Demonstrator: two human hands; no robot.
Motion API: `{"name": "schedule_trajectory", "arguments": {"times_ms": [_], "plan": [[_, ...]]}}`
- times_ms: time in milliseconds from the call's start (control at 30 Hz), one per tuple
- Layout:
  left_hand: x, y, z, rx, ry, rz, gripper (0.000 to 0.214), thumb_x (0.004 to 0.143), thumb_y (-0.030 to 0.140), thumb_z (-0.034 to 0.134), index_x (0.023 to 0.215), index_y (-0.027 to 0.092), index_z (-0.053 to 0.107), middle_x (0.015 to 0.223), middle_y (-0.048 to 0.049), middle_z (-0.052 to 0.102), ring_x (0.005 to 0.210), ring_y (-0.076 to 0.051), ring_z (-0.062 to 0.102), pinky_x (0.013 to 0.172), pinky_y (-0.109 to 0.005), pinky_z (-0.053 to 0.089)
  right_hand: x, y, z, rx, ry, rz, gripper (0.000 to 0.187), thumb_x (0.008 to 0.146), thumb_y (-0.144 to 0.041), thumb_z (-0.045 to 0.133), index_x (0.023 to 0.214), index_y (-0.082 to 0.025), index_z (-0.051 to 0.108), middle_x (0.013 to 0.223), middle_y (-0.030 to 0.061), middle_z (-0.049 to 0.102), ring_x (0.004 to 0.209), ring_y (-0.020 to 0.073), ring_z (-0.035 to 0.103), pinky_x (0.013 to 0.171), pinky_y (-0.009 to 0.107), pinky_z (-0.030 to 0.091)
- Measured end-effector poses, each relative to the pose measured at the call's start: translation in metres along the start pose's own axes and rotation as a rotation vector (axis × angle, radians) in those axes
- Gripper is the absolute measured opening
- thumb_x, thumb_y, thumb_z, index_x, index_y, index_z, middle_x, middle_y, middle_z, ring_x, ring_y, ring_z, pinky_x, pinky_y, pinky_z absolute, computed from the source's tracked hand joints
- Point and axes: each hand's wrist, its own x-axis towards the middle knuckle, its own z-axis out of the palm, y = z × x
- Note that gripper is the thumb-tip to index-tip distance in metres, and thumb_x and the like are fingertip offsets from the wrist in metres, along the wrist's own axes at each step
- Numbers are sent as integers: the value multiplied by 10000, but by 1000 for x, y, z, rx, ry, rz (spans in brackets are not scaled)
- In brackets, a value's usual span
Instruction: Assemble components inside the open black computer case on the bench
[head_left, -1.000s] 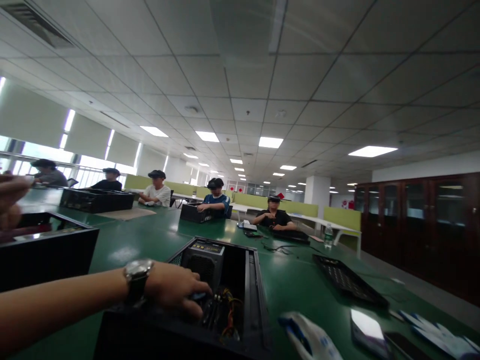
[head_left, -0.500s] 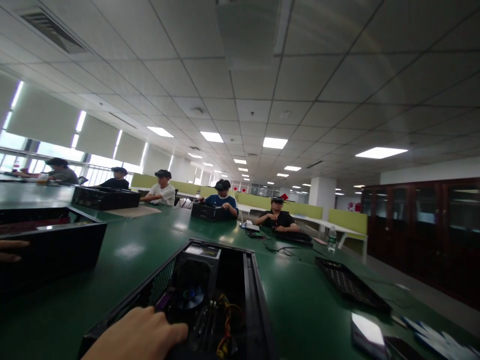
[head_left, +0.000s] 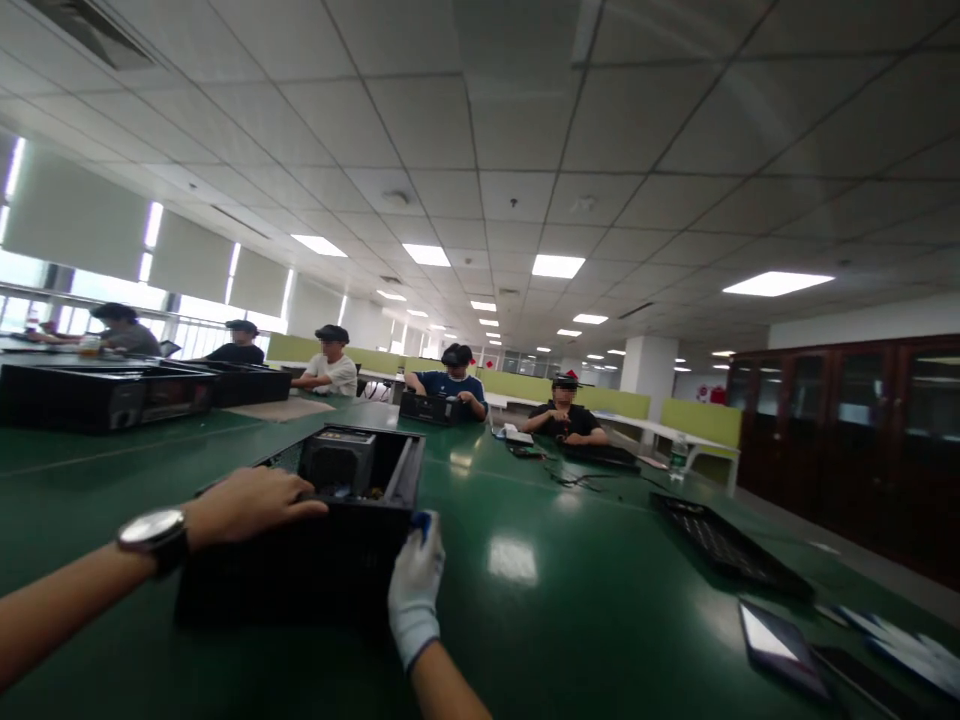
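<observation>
While we lean over the green table (head_left: 585,610), our left hand (head_left: 251,503) lies flat across the near top edge of the open black case (head_left: 300,570). Its fingers stretch toward the inside and curl around nothing, and a watch (head_left: 154,535) sits on that wrist. Our right hand (head_left: 415,590), in a white glove with a blue tip, is set against the case's near right corner, fingers together and pointing up. Whether it pinches the wall or only pushes on it we cannot tell, since the fingertips merge with the dark edge. The case thus sits between our two hands, the left on top of its near rim and the right at its right front corner, both touching it. It rests on the table straight ahead of us, open side up, with a power supply (head_left: 337,462) standing at its far end. To the right, well apart from the case, a black panel (head_left: 720,545) lies flat, and nearer to us a phone (head_left: 776,645) lies by the table's right edge. Other cases (head_left: 97,397) stand on the table to the far left. Several people (head_left: 562,420) sit around the far end, and a bottle (head_left: 679,452) stands near them.
</observation>
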Motion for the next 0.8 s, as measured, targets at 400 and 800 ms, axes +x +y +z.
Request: {"name": "schedule_trajectory", "arguments": {"times_ms": [400, 800], "plan": [[37, -18, 84, 146, 637, -181, 491, 1018, 293, 339, 1476, 161, 453, 1656, -220, 162, 1520, -399, 165, 1165, -638, 174, 45, 150, -186, -505, -201, -44, 418, 856, -187, 449, 1199, -156, 686, 1298, 188, 661, 1272, 317, 583, 1115, 454, 417], [12, 276, 113, -436, 52, 734, 588, 911, 276, 586, 1467, 364, 415, 1584, -110, 375, 1459, -354, 350, 1135, -614, 374, 16, 298, -310, -761, -157, -211, 348, 682, -203, 596, 968, -273, 781, 1264, 109, 691, 1243, 354, 597, 1060, 466, 498]]}}
